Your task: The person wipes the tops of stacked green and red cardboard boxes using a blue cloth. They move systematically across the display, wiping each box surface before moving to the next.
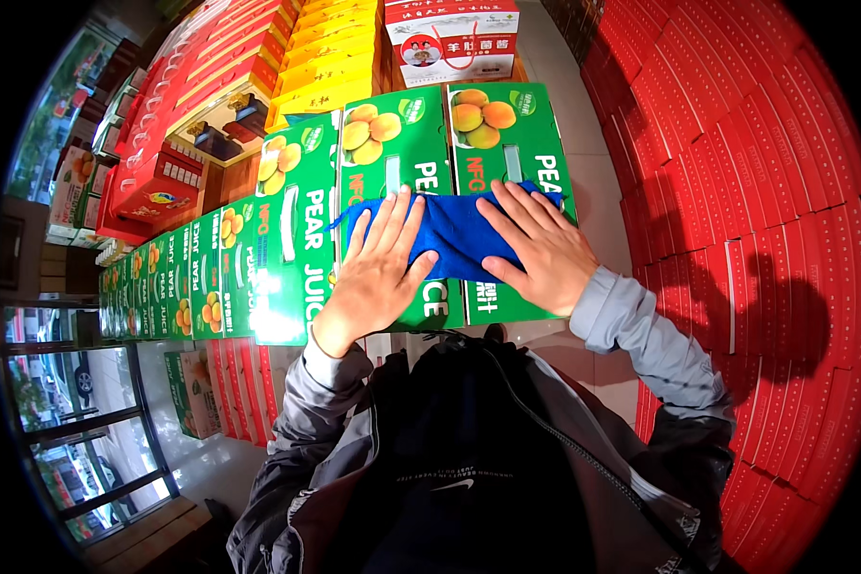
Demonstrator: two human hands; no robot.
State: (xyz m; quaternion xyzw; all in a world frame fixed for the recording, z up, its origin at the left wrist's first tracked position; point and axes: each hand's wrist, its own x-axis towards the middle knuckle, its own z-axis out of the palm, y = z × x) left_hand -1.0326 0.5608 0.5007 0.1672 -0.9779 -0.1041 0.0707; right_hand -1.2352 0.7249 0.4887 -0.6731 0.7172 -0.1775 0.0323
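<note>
A blue cloth point(453, 233) lies spread, with a few creases, across the tops of two green cardboard cartons, the middle one point(430, 122) and the right one point(542, 136). My left hand point(377, 269) rests palm down on the cloth's left part, fingers apart. On its right part my right hand point(545, 247) is also flat, fingers spread and pointing away from me. Neither hand is closed around anything. The cartons carry printed yellow fruit, writing and slotted handles. Another such carton point(298, 237) stands beside them on the left, partly in bright glare.
More green cartons point(154, 287) run off leftward. Behind stand yellow gift boxes point(326, 64), red gift boxes point(219, 79) and a white-and-red box with a cord handle point(459, 54). Stacked red boxes point(746, 237) form a wall on the right. Glass windows point(86, 423) are at lower left.
</note>
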